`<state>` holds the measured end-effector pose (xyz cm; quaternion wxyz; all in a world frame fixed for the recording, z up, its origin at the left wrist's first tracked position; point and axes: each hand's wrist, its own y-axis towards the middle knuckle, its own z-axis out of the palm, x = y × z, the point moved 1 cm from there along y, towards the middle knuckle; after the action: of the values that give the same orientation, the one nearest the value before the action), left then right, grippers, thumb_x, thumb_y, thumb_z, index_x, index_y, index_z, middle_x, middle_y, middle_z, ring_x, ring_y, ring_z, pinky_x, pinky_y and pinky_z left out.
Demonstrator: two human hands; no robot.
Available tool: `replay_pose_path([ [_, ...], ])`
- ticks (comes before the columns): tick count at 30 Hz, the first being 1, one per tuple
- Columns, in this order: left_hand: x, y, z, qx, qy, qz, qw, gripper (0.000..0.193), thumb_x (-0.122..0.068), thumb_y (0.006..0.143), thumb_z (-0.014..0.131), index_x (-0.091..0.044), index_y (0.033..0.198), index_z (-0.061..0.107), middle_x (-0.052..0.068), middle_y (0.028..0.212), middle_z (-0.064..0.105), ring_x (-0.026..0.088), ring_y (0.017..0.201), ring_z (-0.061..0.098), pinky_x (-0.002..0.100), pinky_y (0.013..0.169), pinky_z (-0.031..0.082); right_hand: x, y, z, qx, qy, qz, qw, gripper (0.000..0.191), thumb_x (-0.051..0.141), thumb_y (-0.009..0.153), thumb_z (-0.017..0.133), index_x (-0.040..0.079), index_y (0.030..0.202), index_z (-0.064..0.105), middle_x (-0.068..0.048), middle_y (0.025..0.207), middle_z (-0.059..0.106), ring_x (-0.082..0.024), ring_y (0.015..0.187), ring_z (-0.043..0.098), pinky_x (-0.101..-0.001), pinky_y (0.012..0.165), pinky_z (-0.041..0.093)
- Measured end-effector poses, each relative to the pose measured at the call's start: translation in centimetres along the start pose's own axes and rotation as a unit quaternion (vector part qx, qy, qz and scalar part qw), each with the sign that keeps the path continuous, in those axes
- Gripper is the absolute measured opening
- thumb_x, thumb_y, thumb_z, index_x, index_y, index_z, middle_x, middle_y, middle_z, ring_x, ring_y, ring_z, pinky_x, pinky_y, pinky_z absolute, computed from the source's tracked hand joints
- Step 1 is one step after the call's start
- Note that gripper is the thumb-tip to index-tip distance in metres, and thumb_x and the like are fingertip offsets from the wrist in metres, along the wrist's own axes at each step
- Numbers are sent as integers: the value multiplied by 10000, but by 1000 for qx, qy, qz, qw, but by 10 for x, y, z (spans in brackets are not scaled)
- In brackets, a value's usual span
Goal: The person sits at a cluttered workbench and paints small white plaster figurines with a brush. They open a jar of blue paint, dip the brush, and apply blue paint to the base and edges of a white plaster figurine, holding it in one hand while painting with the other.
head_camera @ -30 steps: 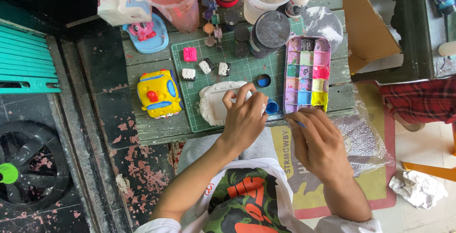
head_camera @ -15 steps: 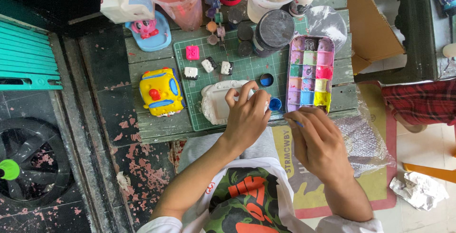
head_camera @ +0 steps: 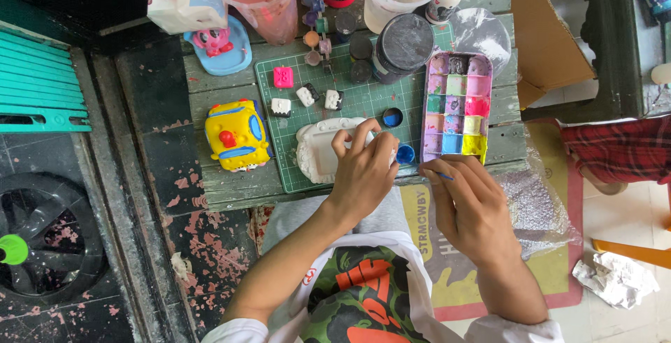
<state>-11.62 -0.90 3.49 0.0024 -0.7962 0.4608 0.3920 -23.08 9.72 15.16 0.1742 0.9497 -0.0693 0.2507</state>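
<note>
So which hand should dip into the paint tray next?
Probably the right hand: it pinches the thin brush just below the paint tray. The left hand rests on the white plaster piece, steadying it.

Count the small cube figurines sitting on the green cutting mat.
4: a pink cube near the mat's top left, then three white cubes in a row below it, left, middle, right. The left hand may hide others.

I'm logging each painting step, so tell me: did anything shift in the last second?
Hardly anything. The left hand keeps its grip on the white plaster piece on the green cutting mat, and the right hand still holds the thin brush beside the paint palette. The yellow toy stayed put.
</note>
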Motion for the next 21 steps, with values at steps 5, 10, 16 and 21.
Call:
replay_pose_path([
  [5,-1,0,0,-1,-3,-1,1000,308,-84,831,794,-84,1045,573,-1,952,708,210,1252,511,487,1009,242,-2,-2,1,-14,-33,12,999,151,-104,931,639,-42,1068,648,-145,1011,705,-342,945,682,-439,801,541],
  [10,-2,0,0,9,-8,-5,1000,328,-78,808,799,-78,1047,574,12,958,709,221,1249,508,488,999,240,-2,-3,-2,-18,-7,1,1000,149,-97,948,622,-45,1086,638,-142,1036,707,-335,967,686,-429,810,549],
  [16,-2,0,2,1,-3,-6,1000,320,-78,824,803,-84,1042,568,6,958,708,214,1257,511,485,1015,242,-2,-3,-2,-16,6,15,1000,138,-96,949,624,-45,1076,643,-139,1016,707,-328,942,689,-424,792,545],
  [21,-1,-1,3,-3,-7,-7,1000,325,-78,812,801,-84,1040,569,5,966,717,215,1254,511,488,1008,241,-3,-3,-1,-23,-7,8,1000,135,-99,946,620,-38,1063,645,-136,1011,709,-329,945,691,-423,799,543],
])
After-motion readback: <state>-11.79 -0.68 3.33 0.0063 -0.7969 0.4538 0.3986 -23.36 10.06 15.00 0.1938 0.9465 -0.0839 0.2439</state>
